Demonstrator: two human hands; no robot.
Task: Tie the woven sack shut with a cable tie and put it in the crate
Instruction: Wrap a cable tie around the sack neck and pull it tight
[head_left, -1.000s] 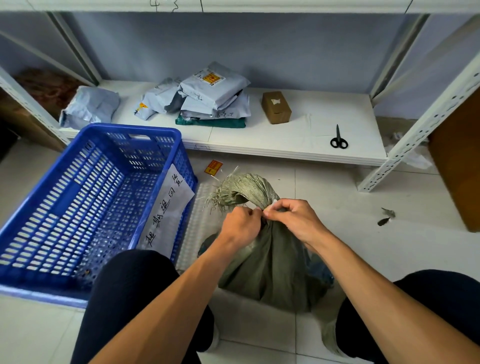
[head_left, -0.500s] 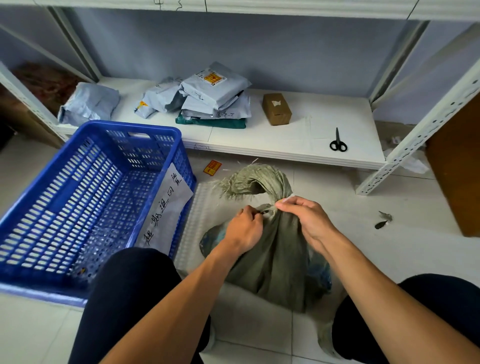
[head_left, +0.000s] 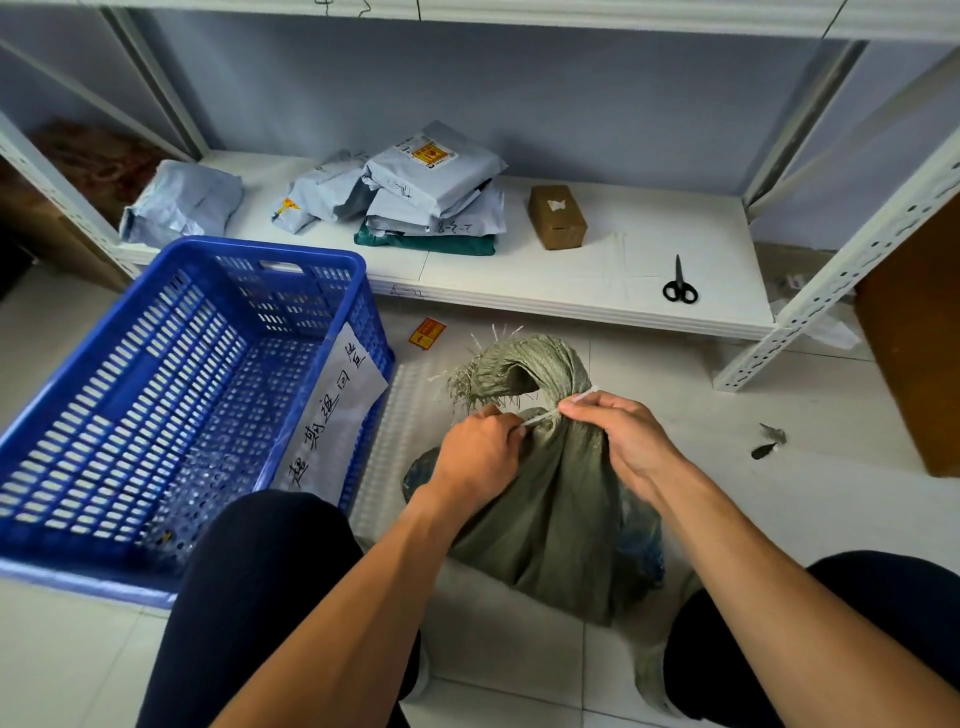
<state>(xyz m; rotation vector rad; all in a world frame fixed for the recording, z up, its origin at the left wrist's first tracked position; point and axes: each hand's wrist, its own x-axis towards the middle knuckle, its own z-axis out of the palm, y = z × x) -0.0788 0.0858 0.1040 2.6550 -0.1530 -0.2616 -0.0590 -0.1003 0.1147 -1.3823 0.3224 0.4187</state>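
Note:
A green woven sack (head_left: 556, 514) stands on the tiled floor between my knees, its neck bunched and its frayed mouth flopping to the left. A white cable tie (head_left: 543, 415) wraps the neck. My left hand (head_left: 478, 457) pinches the tie's left end against the sack. My right hand (head_left: 618, 436) pinches the tie's tail, whose tip pokes up past my fingers. The blue plastic crate (head_left: 130, 332) sits on the floor to the left of the sack, with a handwritten paper label on its near wall.
A low white shelf (head_left: 597, 275) behind the sack holds grey mailer parcels (head_left: 431, 182), a small brown box (head_left: 557, 217) and black scissors (head_left: 679, 283). A white perforated upright (head_left: 852, 260) stands at right. A red sticker (head_left: 427, 333) and dark scraps (head_left: 769, 441) lie on the floor.
My hands have drawn a little apart, so a stretch of the white tie now shows between them. The sack's neck has swung right and stands more upright.

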